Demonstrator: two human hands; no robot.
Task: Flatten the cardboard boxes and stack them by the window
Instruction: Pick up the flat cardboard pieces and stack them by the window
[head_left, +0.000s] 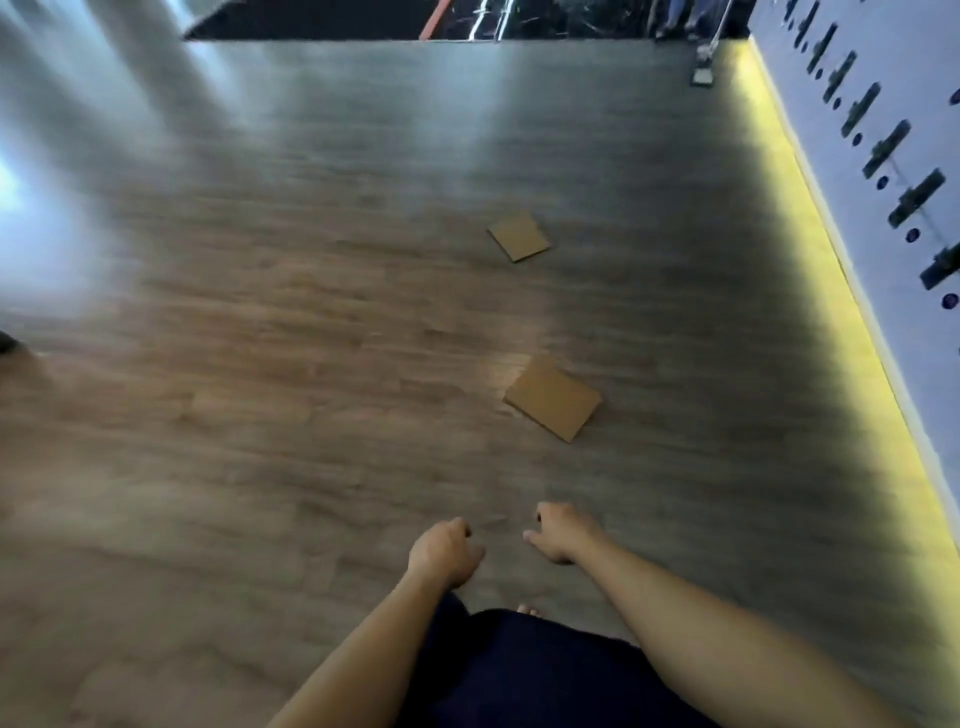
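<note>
We judge we are between boxes, heading to gather flattened pieces: the nearer flattened cardboard box (553, 397) lies on the wood floor (260, 415) at about one o'clock from our hands, the farther flattened cardboard box (519, 236) beyond it at twelve. Next we would stoop and pick up the nearer one. Our left hand (441, 553) and right hand (558, 532) hang near each other, fingers loosely curled, holding nothing.
</note>
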